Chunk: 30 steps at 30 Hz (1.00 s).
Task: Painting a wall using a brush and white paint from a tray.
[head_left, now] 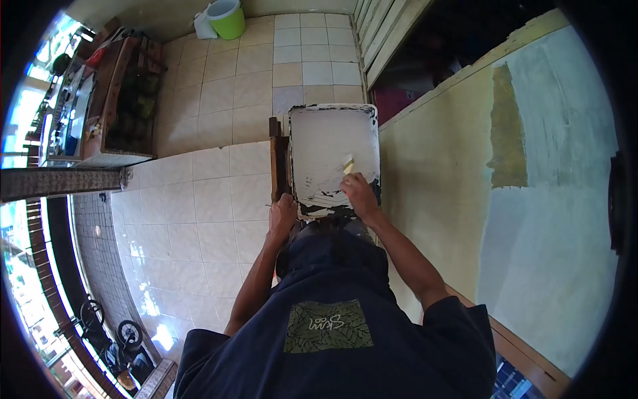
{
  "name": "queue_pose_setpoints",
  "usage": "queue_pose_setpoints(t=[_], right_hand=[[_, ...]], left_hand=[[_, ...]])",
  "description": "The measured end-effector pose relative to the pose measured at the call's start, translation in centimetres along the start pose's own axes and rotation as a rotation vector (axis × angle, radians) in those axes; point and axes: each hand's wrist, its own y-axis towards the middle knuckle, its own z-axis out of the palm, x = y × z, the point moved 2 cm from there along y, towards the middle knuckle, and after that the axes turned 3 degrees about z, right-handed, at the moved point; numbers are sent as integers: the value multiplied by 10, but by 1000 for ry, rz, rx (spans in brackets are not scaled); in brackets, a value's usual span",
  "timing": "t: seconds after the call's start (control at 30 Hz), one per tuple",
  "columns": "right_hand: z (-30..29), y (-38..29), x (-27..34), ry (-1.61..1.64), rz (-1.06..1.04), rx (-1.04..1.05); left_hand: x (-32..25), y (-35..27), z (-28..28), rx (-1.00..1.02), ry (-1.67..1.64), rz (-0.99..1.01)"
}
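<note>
In my right hand [357,193] is a paintbrush [349,165] with a pale handle, its bristles down on the white paint in a paint tray [375,115]. The tray's rim bears dark and white smears, and ridged marks show near its close end. My left hand [284,215] is closed at the tray's near left corner, by the lower end of a brown wooden piece [279,164] that runs along the tray's left side. Whether it grips the tray, the wood or both, I cannot tell.
A wall [433,164] at right is partly coated in pale paint [553,224], with a bare yellowish strip. Tiled floor [214,189] spreads to the left. A glass-topped wooden cabinet [112,90] stands at upper left, and a green bucket [229,22] at the far wall.
</note>
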Motion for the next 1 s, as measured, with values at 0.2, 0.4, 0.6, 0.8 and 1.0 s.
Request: queue_pose_setpoints(t=[0.2,0.4,0.6,0.8,1.0], right_hand=[[-3,3,0,-79,-94,183],[-2,7,10,-34,-68,195],[3,-4,15,37,-112,191],[-1,12,-2,320,9,-135],[10,27,-89,806,686,-469]], left_hand=[[-10,0,6,8,35,9],[-12,-3,9,7,23,-5],[-12,-5,13,-6,-20,-33],[-8,-7,11,-18,-5,-13],[-12,-4,18,13,-2,6]])
